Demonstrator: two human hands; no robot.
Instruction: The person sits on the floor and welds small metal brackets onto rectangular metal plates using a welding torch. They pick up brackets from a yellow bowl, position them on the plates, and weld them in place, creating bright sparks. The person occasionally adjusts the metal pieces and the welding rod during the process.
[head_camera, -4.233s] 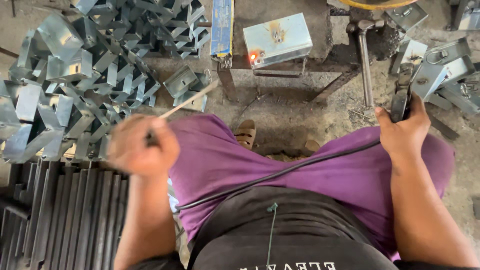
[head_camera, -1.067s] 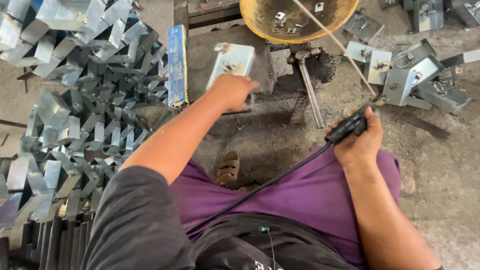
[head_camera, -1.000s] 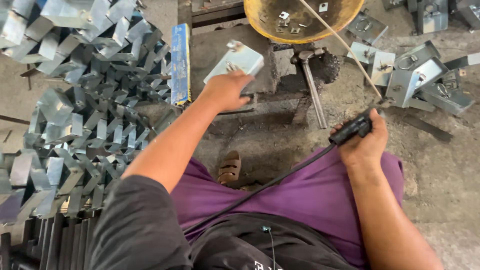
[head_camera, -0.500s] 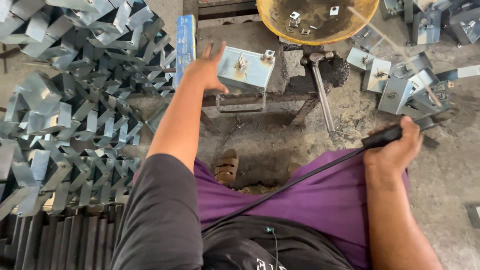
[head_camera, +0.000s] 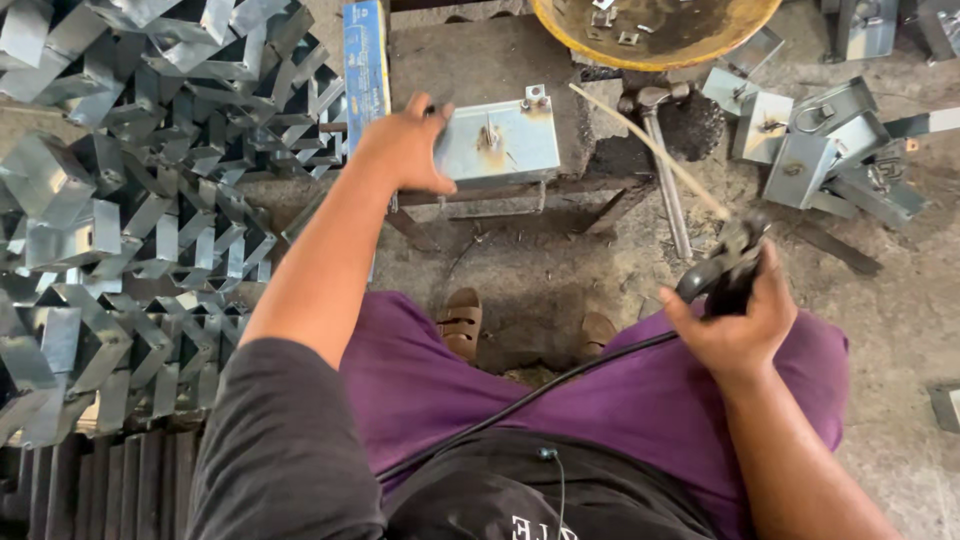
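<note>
The left hand (head_camera: 405, 150) reaches forward and rests on the left edge of a flat galvanized metal bracket plate (head_camera: 500, 142), fingers curled over its rim in a loose grasp, steadying it. The plate lies on top of a low rusty steel stand (head_camera: 520, 192), with a short stud and a nut standing up from its face.

The right hand (head_camera: 735, 320) is clenched around a black welding electrode holder (head_camera: 722, 268), well to the right of the plate and nearer the body. A thin pale electrode rod (head_camera: 650, 150) runs from the holder up toward the plate's right end; its tip looks close to the plate but apart from it. A black cable (head_camera: 520, 400) trails from the holder across the purple-clad lap.

Right of the plate lie a hammer (head_camera: 662, 170) and a cluster of finished grey brackets (head_camera: 830, 150). Beyond the plate sits a rusty yellow pan (head_camera: 655, 25) holding small nuts. Left of the plate stands a blue flat box (head_camera: 366, 60), and further left a big heap of folded galvanized pieces (head_camera: 130, 200).

The risk, as I judge it: the bare left hand sits on the same plate the rod points at, so sparks or heat could burn the fingers. The long rod could also waver and strike off the mark, and the cable may snag on the knee.
</note>
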